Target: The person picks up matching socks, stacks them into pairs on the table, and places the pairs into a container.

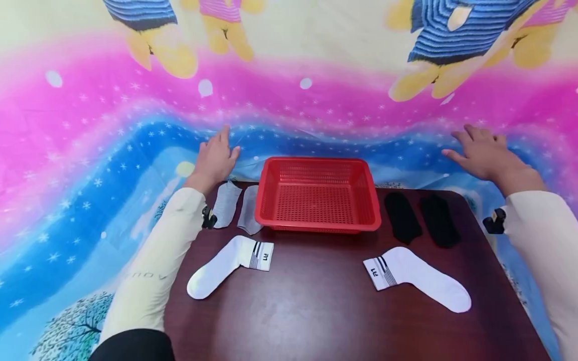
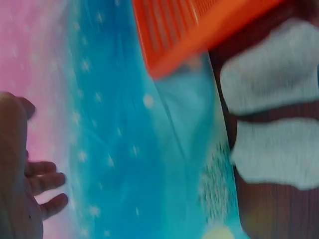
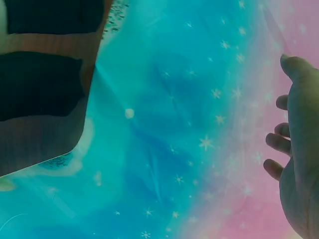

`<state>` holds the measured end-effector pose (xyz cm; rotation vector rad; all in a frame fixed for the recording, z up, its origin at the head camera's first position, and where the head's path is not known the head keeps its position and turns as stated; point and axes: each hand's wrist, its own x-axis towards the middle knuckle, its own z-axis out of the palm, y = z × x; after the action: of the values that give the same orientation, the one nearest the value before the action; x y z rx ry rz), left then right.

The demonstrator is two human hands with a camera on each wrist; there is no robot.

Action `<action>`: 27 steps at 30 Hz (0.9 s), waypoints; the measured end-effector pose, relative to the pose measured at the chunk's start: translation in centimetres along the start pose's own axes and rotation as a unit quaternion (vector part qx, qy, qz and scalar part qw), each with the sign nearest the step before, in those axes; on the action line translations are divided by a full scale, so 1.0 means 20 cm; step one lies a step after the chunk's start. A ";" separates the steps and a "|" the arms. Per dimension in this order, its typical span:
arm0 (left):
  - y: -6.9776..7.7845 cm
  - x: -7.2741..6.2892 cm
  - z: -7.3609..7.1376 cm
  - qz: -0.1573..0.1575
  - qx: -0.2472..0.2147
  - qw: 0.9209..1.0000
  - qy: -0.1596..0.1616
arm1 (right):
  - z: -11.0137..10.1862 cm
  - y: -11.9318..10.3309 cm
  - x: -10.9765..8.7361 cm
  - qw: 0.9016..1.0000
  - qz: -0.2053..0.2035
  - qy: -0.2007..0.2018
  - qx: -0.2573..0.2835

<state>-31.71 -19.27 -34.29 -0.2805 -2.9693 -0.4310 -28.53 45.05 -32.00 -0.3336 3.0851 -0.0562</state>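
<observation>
My left hand (image 1: 214, 159) is raised beyond the table's back left, fingers spread and holding nothing. Nearest it lie two grey ankle socks, the outer sock (image 1: 226, 204) and the inner sock (image 1: 249, 210), beside the red plastic basket (image 1: 318, 225). Past the back right corner hovers my right hand (image 1: 485, 153), its fingers relaxed around nothing. Closest to that hand are a black sock (image 1: 439, 220) and another black sock (image 1: 403, 216). Toward the front, a white striped sock (image 1: 221, 268) lies at left and a matching white sock (image 1: 424, 278) at right, cuffs facing inward.
The dark brown table (image 1: 298, 301) has its back edge against a patterned cloth (image 1: 289, 110) in pink and blue. The basket stands at the back middle, and its inside floor shows bare mesh. Both wrists wear small black cameras.
</observation>
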 end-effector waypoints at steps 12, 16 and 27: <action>0.32 -0.30 0.07 0.063 -0.123 0.990 0.010 | 0.18 -0.26 -0.21 0.998 -0.020 0.053 -0.006; 0.42 -0.39 0.15 0.086 -0.142 0.986 -0.019 | 0.25 -0.31 -0.30 0.998 -0.032 0.059 0.007; 0.70 -0.61 0.41 0.148 -0.149 0.972 -0.108 | 0.50 -0.39 -0.53 0.996 -0.041 0.061 0.060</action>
<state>-17.76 -5.74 -40.29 -0.8401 -2.9845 -0.8532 -16.14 39.42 -41.26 -0.4680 3.1670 -0.2730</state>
